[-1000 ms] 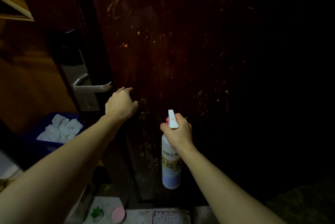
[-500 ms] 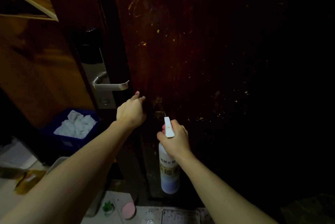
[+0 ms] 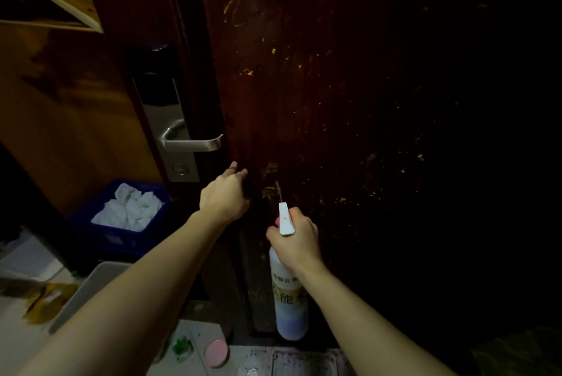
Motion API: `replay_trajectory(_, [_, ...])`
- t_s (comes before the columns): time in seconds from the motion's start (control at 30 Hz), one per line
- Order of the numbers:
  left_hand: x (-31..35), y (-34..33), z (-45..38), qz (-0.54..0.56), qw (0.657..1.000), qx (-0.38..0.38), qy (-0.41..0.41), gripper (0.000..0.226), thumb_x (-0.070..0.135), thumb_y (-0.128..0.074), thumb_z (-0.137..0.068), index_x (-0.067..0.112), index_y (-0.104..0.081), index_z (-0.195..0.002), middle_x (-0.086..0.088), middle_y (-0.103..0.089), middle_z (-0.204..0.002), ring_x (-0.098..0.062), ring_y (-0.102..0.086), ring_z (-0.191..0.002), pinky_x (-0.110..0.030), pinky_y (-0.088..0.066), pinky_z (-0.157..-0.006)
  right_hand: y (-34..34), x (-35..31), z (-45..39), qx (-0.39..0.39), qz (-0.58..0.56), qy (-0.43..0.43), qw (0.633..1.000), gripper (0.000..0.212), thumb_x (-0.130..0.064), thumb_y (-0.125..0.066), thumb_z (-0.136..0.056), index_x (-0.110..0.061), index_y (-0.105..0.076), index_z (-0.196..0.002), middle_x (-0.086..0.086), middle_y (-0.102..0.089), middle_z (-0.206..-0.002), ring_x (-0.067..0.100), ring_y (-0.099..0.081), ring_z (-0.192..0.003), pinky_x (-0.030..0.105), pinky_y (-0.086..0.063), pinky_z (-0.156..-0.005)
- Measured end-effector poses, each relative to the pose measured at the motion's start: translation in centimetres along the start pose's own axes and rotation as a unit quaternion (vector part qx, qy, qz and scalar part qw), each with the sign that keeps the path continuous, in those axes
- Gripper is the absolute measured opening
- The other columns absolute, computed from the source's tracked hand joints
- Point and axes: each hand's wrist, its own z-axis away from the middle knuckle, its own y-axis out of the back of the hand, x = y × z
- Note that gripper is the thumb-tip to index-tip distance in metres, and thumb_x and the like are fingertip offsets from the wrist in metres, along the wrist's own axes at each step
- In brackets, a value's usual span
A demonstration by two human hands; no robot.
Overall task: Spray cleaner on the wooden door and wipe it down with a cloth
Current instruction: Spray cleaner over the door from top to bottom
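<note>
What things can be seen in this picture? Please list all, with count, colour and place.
wooden door: 1, dark brown, centre and right, yellowish marks on it
door handle: 1, silver, on the lock plate left of centre
spray bottle: 1, white, held in front of the door's lower part
crate: 1, blue, lower left
cloths: several, white, crumpled inside the crate
pink round object: 1, floor, bottom centre
left hand: 1, at the door, below the handle
right hand: 1, grips the spray bottle

two bare forearms with no sleeves, left grip (image 3: 223, 197) and right grip (image 3: 299, 239) ungloved.
</note>
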Motion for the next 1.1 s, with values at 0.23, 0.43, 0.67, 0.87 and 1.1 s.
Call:
replay_trajectory(0.23, [0.5,-0.7,0.2,0.007,1.0,-0.009,0.007,0.076,0.032,-0.069,-0.084,0.028,-0.03,-0.149,0.003,-0.015,-0.16,-0.027,-0.042,-0.134,-0.043,-0.046,-0.099,-0.3,1.2,0.2,-0.008,0.006,-0.014,1.0,0.021,-0.03,-0.067,-0.081,-0.016,-0.052,-0.08,0.003,-0.058,-0.084,0.023,-0.057,-0.084,0.033,-0.047,-0.068])
replay_trajectory(0.43, [1.0,-1.6,0.2,0.021,1.0,-0.014,0.014,0.076,0.028,-0.069,-0.085,0.028,-0.029,-0.149,0.002,-0.016,-0.16,-0.027,-0.04,-0.135,-0.042,-0.046,-0.099,-0.3,2.2,0.6,-0.009,-0.001,-0.018,1.0,0.024,-0.029,-0.069,-0.08,-0.013,-0.054,-0.086,0.005,-0.06,-0.09,0.024,-0.058,-0.09,0.036,-0.051,-0.074])
replay_trajectory(0.67, [1.3,-1.8,0.3,0.017,1.0,-0.014,0.012,0.076,0.027,-0.068,-0.085,0.028,-0.028,-0.15,0.0,-0.017,-0.16,-0.026,-0.038,-0.137,-0.041,-0.045,-0.099,-0.8,2.7,1.2,-0.019,0.008,-0.013,1.0,0.021,-0.029,-0.066,-0.079,-0.022,-0.046,-0.074,0.005,-0.057,-0.082,0.023,-0.056,-0.08,0.034,-0.047,-0.066])
replay_trajectory(0.87, [1.1,-1.9,0.3,0.017,1.0,-0.013,0.013,0.076,0.026,-0.068,-0.085,0.028,-0.027,-0.15,0.001,-0.017,-0.16,-0.025,-0.037,-0.137,-0.041,-0.045,-0.1,-1.5,2.5,1.2,-0.033,0.002,0.002,0.999,0.025,-0.029,-0.069,-0.079,-0.012,-0.055,-0.09,0.004,-0.059,-0.091,0.023,-0.057,-0.092,0.04,-0.052,-0.08])
replay_trajectory(1.1, [1.0,-1.8,0.2,0.011,1.0,-0.014,0.012,0.078,0.028,-0.069,-0.085,0.029,-0.026,-0.15,0.0,-0.019,-0.159,-0.025,-0.038,-0.137,-0.042,-0.045,-0.1,-1.4,3.0,1.6,0.018,-0.013,-0.025,0.999,0.021,-0.025,-0.067,-0.082,-0.013,-0.05,-0.077,0.004,-0.057,-0.078,0.022,-0.057,-0.076,0.036,-0.049,-0.066])
